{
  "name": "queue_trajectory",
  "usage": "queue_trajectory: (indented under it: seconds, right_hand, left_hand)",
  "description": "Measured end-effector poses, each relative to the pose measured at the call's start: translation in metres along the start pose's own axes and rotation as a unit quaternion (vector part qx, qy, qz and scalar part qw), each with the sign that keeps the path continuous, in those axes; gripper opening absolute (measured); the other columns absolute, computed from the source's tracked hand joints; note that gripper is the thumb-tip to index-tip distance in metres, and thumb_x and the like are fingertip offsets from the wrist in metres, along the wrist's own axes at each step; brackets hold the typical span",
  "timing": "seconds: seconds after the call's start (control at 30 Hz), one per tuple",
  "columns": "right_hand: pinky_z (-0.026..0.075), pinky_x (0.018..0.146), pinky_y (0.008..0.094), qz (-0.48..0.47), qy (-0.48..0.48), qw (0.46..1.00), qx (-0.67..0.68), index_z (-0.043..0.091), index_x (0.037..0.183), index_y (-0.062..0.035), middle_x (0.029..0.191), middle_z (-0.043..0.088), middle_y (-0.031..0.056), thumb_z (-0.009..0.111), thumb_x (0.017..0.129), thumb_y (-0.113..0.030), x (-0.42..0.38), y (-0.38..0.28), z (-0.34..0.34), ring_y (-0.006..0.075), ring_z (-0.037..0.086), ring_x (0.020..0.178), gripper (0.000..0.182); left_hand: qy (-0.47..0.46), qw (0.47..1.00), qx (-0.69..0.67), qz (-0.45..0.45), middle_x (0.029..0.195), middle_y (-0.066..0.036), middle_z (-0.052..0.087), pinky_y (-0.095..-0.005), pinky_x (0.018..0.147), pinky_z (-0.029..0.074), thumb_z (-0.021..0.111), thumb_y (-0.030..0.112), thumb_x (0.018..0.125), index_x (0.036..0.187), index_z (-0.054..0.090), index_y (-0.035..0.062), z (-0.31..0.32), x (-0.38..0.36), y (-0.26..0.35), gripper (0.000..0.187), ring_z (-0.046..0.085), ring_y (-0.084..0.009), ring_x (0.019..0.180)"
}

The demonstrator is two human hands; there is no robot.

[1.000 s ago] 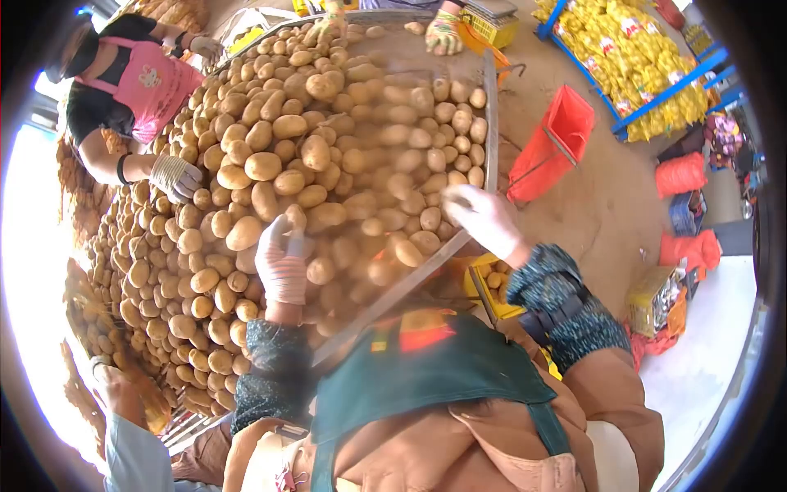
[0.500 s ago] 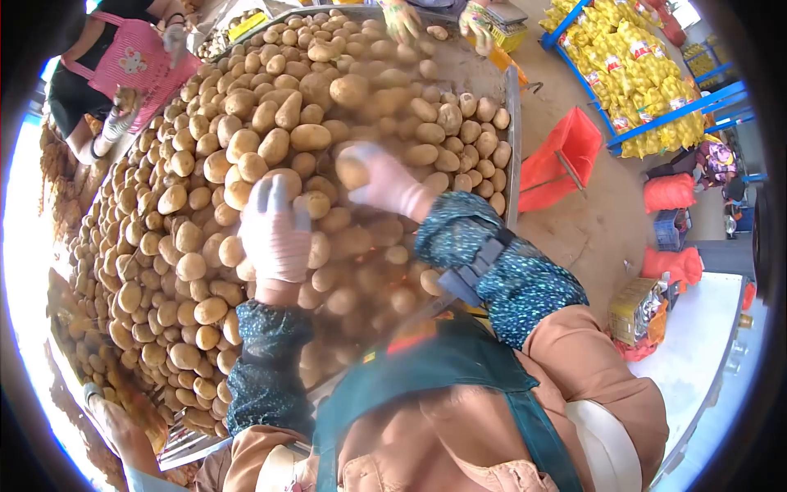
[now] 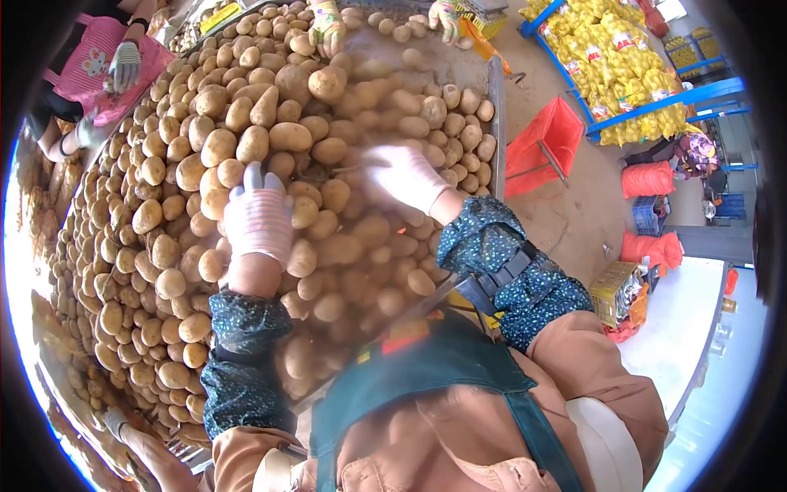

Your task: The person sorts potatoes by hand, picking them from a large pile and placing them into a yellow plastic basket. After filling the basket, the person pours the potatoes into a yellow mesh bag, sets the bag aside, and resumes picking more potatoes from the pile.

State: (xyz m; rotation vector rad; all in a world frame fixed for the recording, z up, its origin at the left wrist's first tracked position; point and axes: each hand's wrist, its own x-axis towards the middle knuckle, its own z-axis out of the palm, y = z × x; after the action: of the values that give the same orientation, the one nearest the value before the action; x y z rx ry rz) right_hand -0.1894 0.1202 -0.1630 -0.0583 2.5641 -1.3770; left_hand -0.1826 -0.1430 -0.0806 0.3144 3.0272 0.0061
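Note:
A broad heap of brown potatoes [image 3: 170, 284] fills the sorting table in front of me. My left hand [image 3: 258, 220], in a striped glove with grey fingertips, lies palm down on potatoes at the middle, its fingers stretched out and apart. To the right, my right hand [image 3: 407, 176] is over the potatoes in a similar glove. Its fingers are smeared by motion, and no potato shows in it. Blurred potatoes [image 3: 373, 231] lie between and below my hands.
A metal rim [image 3: 497, 115] bounds the table on the right. Beyond it stand a red bag on a frame [image 3: 541, 148] and yellow net sacks [image 3: 611, 61] in a blue rack. Co-workers' gloved hands [image 3: 326, 31] are at the far edge; a person in a pink apron [image 3: 106, 61] stands left.
My right hand held a potato before; now none shows in it, and it has moved slightly right. My left hand stays on the heap. The whole view has shifted a little.

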Motion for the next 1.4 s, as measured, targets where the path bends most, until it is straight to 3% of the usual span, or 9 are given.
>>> queue_trajectory:
  seconds: [0.27, 0.37, 0.5, 0.7, 0.8, 0.97, 1.13, 1.23, 1.4]
  right_hand:
    - [0.058, 0.085, 0.0432, -0.029, -0.082, 0.908, -0.409, 0.066, 0.120, -0.0074, 0.112, 0.073, 0.0148, 0.053, 0.096, -0.016, 0.061, -0.077, 0.022, 0.0319, 0.071, 0.104, 0.029]
    - [0.060, 0.079, 0.0460, -0.011, -0.095, 0.886, -0.454, 0.066, 0.122, -0.0081, 0.115, 0.072, 0.0123, 0.052, 0.098, -0.015, 0.078, -0.075, 0.048, 0.0294, 0.071, 0.107, 0.029]
    - [0.059, 0.080, 0.0466, -0.017, -0.065, 0.892, -0.447, 0.066, 0.120, -0.0091, 0.112, 0.072, 0.0135, 0.061, 0.091, -0.015, 0.077, -0.068, 0.047, 0.0316, 0.071, 0.103, 0.029]
    - [0.054, 0.093, 0.0372, -0.048, -0.053, 0.997, -0.008, 0.055, 0.137, -0.0108, 0.112, 0.071, 0.0140, 0.077, 0.088, -0.028, 0.011, -0.055, -0.012, 0.0261, 0.069, 0.104, 0.057]
    - [0.053, 0.095, 0.0306, 0.048, -0.121, 0.900, 0.417, 0.054, 0.138, -0.0043, 0.125, 0.062, 0.0020, 0.076, 0.090, -0.014, -0.058, -0.069, -0.031, 0.0154, 0.061, 0.112, 0.054]
    - [0.055, 0.093, 0.0307, 0.076, -0.145, 0.822, 0.546, 0.053, 0.139, -0.0063, 0.120, 0.062, 0.0042, 0.079, 0.088, -0.018, -0.114, -0.047, -0.044, 0.0144, 0.061, 0.108, 0.059]
    - [0.056, 0.092, 0.0337, 0.106, -0.137, 0.738, 0.653, 0.051, 0.139, -0.0061, 0.121, 0.061, 0.0061, 0.085, 0.082, -0.026, -0.192, -0.023, -0.061, 0.0183, 0.064, 0.108, 0.070]
    - [0.057, 0.092, 0.0360, 0.083, -0.139, 0.741, 0.652, 0.051, 0.139, -0.0062, 0.120, 0.061, 0.0073, 0.088, 0.078, -0.033, -0.230, -0.001, -0.057, 0.0202, 0.066, 0.107, 0.076]
    - [0.055, 0.093, 0.0317, 0.126, -0.066, 0.715, 0.685, 0.050, 0.139, -0.0067, 0.119, 0.062, 0.0063, 0.086, 0.079, -0.037, -0.286, 0.020, -0.080, 0.0181, 0.066, 0.104, 0.076]
  left_hand:
    - [0.142, 0.896, -0.420, -0.004, 0.131, -0.018, 0.062, -0.0381, 0.094, 0.053, 0.065, 0.015, 0.093, 0.139, 0.053, 0.0019, 0.022, -0.018, -0.033, 0.048, 0.063, -0.0310, 0.115]
    - [0.023, 0.516, -0.844, -0.148, 0.131, -0.015, 0.061, -0.0367, 0.094, 0.055, 0.060, 0.022, 0.100, 0.141, 0.052, 0.0029, -0.014, -0.048, -0.031, 0.046, 0.062, -0.0272, 0.117]
    - [-0.111, 0.207, -0.962, -0.141, 0.121, -0.015, 0.061, -0.0398, 0.077, 0.056, 0.055, 0.048, 0.101, 0.137, 0.052, 0.0055, -0.018, -0.071, -0.021, 0.055, 0.062, -0.0311, 0.100]
    - [-0.123, 0.182, -0.957, -0.191, 0.103, -0.017, 0.065, -0.0284, 0.048, 0.047, 0.051, 0.061, 0.099, 0.123, 0.059, 0.0024, 0.005, -0.094, 0.008, 0.064, 0.063, -0.0246, 0.079]
    - [-0.184, 0.235, -0.932, -0.204, 0.096, -0.011, 0.068, -0.0277, 0.046, 0.044, 0.049, 0.064, 0.098, 0.125, 0.060, 0.0070, -0.006, -0.095, 0.028, 0.064, 0.063, -0.0209, 0.071]
    - [-0.194, 0.252, -0.920, -0.231, 0.108, -0.009, 0.067, -0.0298, 0.062, 0.049, 0.054, 0.054, 0.099, 0.131, 0.058, 0.0075, 0.001, -0.119, 0.068, 0.057, 0.064, -0.0207, 0.086]
    - [-0.203, 0.409, -0.874, -0.167, 0.120, -0.012, 0.062, -0.0372, 0.086, 0.053, 0.062, 0.042, 0.097, 0.131, 0.056, 0.0057, -0.003, -0.133, 0.121, 0.050, 0.059, -0.0224, 0.099]
    - [-0.211, 0.531, -0.812, -0.121, 0.122, -0.010, 0.064, -0.0301, 0.070, 0.055, 0.061, 0.040, 0.100, 0.135, 0.053, 0.0052, 0.027, -0.142, 0.150, 0.050, 0.066, -0.0207, 0.098]
    - [-0.263, 0.584, -0.767, -0.037, 0.125, -0.011, 0.063, -0.0238, 0.062, 0.054, 0.057, 0.031, 0.103, 0.147, 0.044, 0.0026, 0.034, -0.151, 0.202, 0.054, 0.065, -0.0144, 0.091]
